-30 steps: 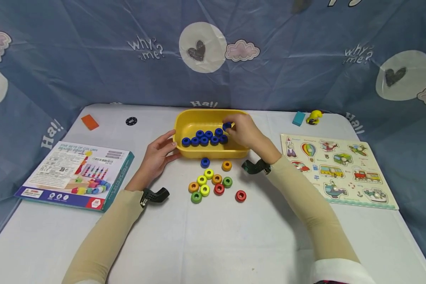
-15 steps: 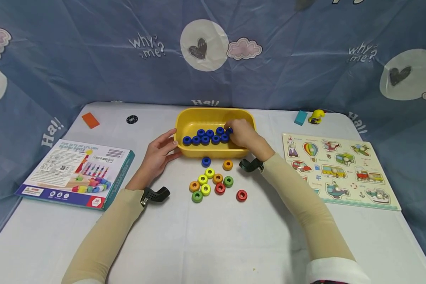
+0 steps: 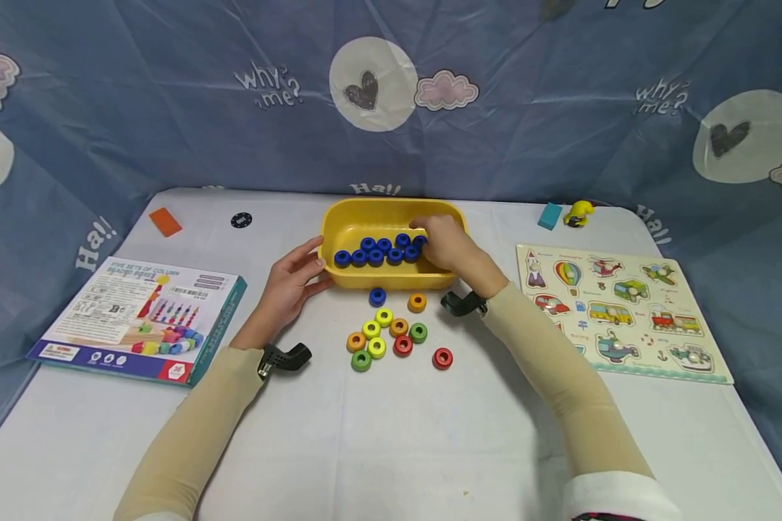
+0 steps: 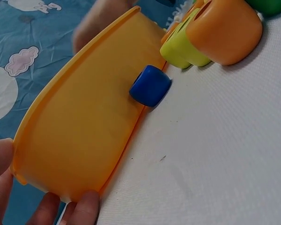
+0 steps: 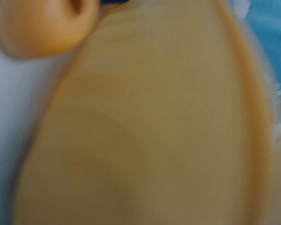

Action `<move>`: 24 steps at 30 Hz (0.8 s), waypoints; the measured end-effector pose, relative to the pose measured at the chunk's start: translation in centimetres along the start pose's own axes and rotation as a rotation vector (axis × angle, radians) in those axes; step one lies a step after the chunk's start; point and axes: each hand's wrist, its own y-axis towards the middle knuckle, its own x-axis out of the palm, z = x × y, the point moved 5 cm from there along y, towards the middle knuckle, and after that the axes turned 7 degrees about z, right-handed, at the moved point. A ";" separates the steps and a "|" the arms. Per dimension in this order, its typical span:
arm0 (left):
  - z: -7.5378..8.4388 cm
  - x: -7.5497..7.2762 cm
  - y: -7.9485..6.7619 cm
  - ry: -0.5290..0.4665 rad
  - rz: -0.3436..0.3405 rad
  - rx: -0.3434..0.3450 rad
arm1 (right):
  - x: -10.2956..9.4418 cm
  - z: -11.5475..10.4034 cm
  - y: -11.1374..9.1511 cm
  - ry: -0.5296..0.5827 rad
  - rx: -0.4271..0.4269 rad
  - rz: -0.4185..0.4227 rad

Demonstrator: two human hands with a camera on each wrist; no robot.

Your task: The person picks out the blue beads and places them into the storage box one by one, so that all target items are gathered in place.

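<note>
A yellow plastic tub [image 3: 391, 281] stands at the middle of the table with several blue ring beads [image 3: 375, 257] inside. My left hand [image 3: 291, 281] grips its left end, thumb at the rim and fingers lower on the wall, as the left wrist view also shows on the tub [image 4: 84, 108]. Inside the tub's right part is my right hand [image 3: 448, 242], its index finger extended above the rightmost blue bead [image 3: 420, 242]. The other fingertips are hidden. In the right wrist view the tub wall [image 5: 154, 117] is blurred and fills most of the picture.
In front of the tub lie one blue bead [image 3: 377, 297] and several orange, yellow [image 3: 376, 348], green and red beads [image 3: 442, 358]. A boxed bead set [image 3: 140, 318] is at left, a picture puzzle board [image 3: 619, 311] at right. Small objects, including a blue block [image 3: 550, 215], lie at the back.
My right hand lowered a blue bead into the tub beside the others, then its index finger lifted off the bead. The left hand stays on the tub.
</note>
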 end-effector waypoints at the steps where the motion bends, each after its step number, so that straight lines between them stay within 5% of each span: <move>1: 0.0 0.0 0.0 0.001 -0.001 0.001 | -0.5 -0.5 -0.3 0.014 -0.025 0.030; 6: 0.3 0.0 -0.2 -0.005 -0.020 0.015 | -3.2 -4.5 -2.7 0.129 -0.192 0.135; 12: 0.2 0.0 -0.1 -0.015 -0.013 0.004 | -1.6 -8.6 -6.0 0.136 -0.368 -0.047; 16: 0.0 0.0 0.0 -0.012 -0.002 -0.001 | 1.0 -9.0 -7.3 0.035 -0.336 -0.150; 21: 0.0 -0.1 0.0 -0.012 -0.004 0.003 | 3.1 -8.3 -7.7 -0.142 -0.280 -0.122; 24: 0.0 0.0 0.0 -0.013 -0.011 0.005 | 3.6 -8.0 -7.6 -0.157 -0.276 -0.101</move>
